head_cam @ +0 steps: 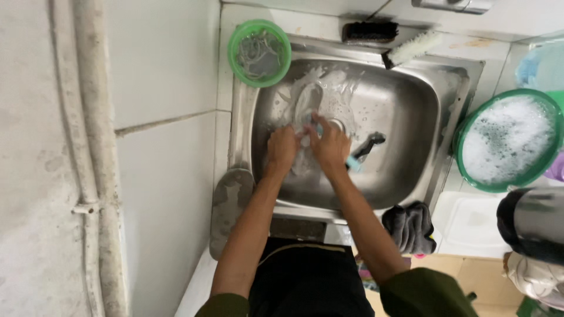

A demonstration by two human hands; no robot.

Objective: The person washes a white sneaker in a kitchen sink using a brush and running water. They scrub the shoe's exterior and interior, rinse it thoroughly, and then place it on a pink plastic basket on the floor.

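A white, soapy shoe (306, 101) lies in the steel sink (405, 105), toe toward the back. My left hand (282, 147) grips the near end of the shoe. Pressed against the shoe beside it is my right hand (329, 144), closed around a small brush whose light blue handle (353, 164) sticks out under the palm. A dark object (371, 142) lies in the sink just right of my right hand; I cannot tell what it is. Foam streaks the sink floor around the shoe.
A green bowl (259, 53) holding laces sits at the sink's back left corner. Two brushes (370, 30) (412, 48) lie along the back rim. A grey insole (229, 206) rests on the left rim. A green basin (509, 142) of suds stands right, a dark cloth (410, 226) near it.
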